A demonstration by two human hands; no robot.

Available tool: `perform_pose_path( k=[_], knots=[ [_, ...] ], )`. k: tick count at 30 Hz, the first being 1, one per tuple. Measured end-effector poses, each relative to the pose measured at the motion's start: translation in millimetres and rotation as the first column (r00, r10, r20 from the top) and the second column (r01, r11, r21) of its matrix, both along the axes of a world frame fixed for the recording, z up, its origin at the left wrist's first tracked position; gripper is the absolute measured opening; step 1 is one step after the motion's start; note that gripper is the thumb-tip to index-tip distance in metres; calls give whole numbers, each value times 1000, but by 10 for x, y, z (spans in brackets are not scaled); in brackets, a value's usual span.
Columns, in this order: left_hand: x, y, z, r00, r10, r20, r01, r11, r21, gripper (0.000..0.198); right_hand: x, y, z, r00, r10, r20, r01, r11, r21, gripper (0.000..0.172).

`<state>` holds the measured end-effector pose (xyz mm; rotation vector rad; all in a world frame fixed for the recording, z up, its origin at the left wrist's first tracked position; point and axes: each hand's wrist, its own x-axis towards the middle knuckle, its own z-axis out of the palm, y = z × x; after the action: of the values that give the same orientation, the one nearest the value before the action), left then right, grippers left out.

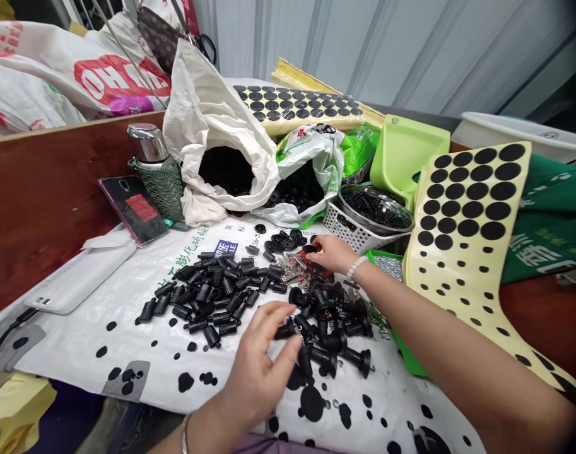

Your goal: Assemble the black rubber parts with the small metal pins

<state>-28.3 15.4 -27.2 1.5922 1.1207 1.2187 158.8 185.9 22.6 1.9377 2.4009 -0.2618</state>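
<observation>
Left hand [262,359] pinching black part [288,330], right hand [332,252] at metal pieces [292,272] (small, shiny)

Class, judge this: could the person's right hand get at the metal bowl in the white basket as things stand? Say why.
Probably yes: the right hand rests just beside the white basket, the metal bowl is open on top, and nothing lies between.

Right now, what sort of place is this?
Probably a small piecework assembly bench: a heap of black plastic parts, yellow sheets of black round pads, and a white sack holding more parts.
</observation>
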Motion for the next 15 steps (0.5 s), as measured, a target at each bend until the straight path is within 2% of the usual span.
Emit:
perform_pose_path(
  k=[2, 3, 6, 8, 9, 12, 15],
  knots=[
    [-3, 144, 120, 978, 33, 207, 7, 982, -187, 34, -41, -208, 169, 993, 86, -82, -84, 996, 34, 29],
    [7, 205, 172, 942, 56, 332, 45, 956, -289, 38, -85, -336, 256, 983, 139, -119, -134, 990, 43, 30],
    [64, 316, 271, 734, 126, 667, 248, 865, -436, 41, -262, -700, 460, 929, 310, -200, -311, 950, 29, 30],
    [93, 327, 286, 598, 190, 779, 350, 813, -466, 37, -350, -815, 514, 887, 398, -234, -411, 911, -9, 30],
    [96, 318, 284, 556, 227, 800, 382, 784, -488, 34, -368, -810, 512, 882, 402, -244, -421, 907, -28, 32],
    [43, 265, 265, 514, 323, 795, 427, 707, -564, 31, -326, -573, 406, 939, 279, -200, -293, 955, -44, 34],
    [-66, 217, 261, 501, 369, 783, 416, 691, -592, 36, -252, -203, 205, 988, 141, -61, -146, 985, -91, 27]
  ],
)
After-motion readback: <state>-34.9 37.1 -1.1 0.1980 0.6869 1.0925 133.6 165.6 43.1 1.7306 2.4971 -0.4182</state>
